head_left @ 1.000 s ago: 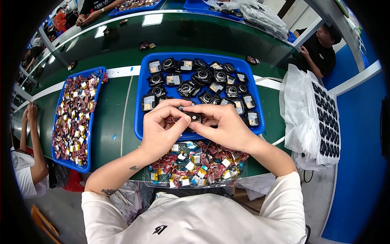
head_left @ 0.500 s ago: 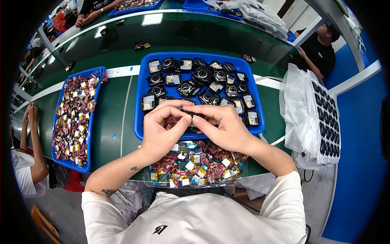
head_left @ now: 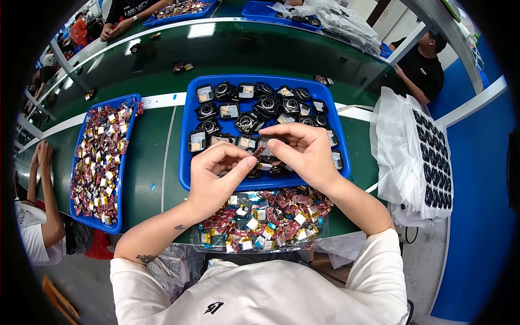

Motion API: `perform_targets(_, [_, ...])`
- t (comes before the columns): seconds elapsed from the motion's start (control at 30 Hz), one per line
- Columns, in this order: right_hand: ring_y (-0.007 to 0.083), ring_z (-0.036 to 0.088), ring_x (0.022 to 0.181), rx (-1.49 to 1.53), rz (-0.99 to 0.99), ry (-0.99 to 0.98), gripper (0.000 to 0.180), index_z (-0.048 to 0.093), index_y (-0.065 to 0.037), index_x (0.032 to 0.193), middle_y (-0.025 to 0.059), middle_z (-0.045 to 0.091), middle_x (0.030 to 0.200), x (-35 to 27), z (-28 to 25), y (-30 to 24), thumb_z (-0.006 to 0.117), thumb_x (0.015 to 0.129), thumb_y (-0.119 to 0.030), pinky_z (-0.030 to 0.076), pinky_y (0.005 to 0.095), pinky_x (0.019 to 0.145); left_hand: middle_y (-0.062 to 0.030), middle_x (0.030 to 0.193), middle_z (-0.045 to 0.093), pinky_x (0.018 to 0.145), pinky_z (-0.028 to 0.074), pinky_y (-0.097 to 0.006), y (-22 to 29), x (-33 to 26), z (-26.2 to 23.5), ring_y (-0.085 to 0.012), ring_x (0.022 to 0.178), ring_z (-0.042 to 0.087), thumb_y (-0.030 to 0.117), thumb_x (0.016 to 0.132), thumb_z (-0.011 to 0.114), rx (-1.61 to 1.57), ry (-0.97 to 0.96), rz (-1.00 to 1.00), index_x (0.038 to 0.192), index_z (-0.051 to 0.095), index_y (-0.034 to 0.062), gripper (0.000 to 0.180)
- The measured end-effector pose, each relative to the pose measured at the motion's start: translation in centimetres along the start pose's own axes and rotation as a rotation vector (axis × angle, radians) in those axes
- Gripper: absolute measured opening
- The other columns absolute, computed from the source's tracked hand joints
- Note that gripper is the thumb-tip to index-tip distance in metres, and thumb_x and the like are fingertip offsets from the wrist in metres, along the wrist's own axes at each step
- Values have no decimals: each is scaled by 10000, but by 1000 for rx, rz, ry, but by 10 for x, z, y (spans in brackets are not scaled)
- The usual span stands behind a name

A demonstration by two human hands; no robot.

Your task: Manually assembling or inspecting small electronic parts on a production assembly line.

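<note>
My left hand (head_left: 218, 177) and my right hand (head_left: 301, 151) meet over the near edge of a blue tray (head_left: 187, 125) that holds several small black round modules (head_left: 250, 122). Both hands pinch one small part (head_left: 262, 152), a black module with a reddish strip, between thumbs and fingertips. Just below my hands lies a clear shallow tray (head_left: 319, 227) full of small red, yellow and white parts (head_left: 260, 216).
A second blue tray (head_left: 75, 162) of red parts sits at the left on the green belt (head_left: 149, 162). White bags with black parts (head_left: 417, 157) lie at the right. Another person's arms (head_left: 46, 184) rest at the left edge; other people sit beyond the belt.
My hands have stayed over the tray's near edge; the fingers have shifted slightly around the small part.
</note>
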State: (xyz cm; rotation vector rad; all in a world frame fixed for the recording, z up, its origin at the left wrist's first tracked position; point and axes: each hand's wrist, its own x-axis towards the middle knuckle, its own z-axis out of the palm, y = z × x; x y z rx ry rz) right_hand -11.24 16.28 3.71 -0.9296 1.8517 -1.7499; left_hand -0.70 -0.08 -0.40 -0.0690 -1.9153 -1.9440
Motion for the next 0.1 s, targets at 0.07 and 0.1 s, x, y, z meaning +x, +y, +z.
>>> perform_targets(0.07, [67,591,773,-20,-27,15,208,654,16,1052,46,643,902,1,0,4,605,852,-6,522,209,700,-59,938,586,691,485,-208,0,1,-2,-87,775,592,33,835,673,-9,-35,-26,890,648,-10,74])
perform_targets(0.1, [67,591,773,-21,-28,16,208,654,16,1052,46,643,902,1,0,3,605,852,-6,522,209,700,-59,937,590,699,485,-216,0,1,-4,-86,773,589,47,840,672,5,-59,-59,890,651,-5,75])
